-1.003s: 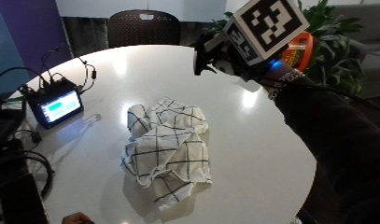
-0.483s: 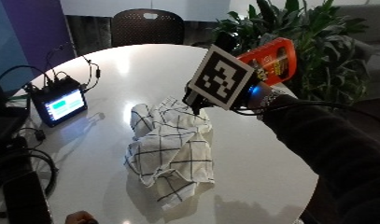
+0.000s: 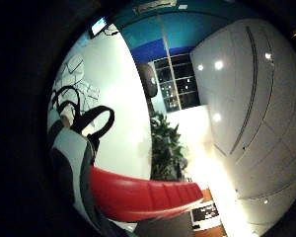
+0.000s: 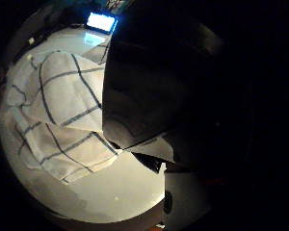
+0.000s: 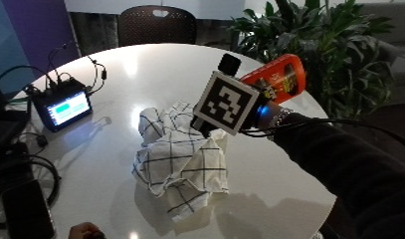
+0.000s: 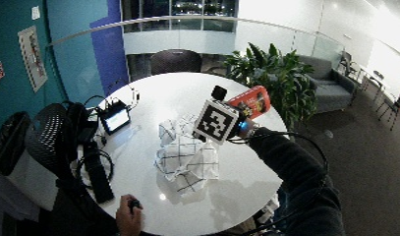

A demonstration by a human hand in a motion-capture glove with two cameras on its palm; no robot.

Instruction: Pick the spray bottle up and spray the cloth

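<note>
A: Item one — cloth (image 5: 179,162)?
B: White, checked, crumpled on the round table (image 5: 142,64); lies left of and below the hand.
A: Item two — spray bottle (image 5: 276,78)?
B: Red; grasped in the gloved right hand (image 5: 258,112), raised just beside the cloth; long axis tilts up to the right; nozzle hidden, so its aim can't be told.

A small lit monitor (image 5: 61,106) sits at the left of the round white tabletop (image 5: 155,64); a dark chair (image 5: 157,25) and a leafy plant (image 5: 321,45) stand behind.
</note>
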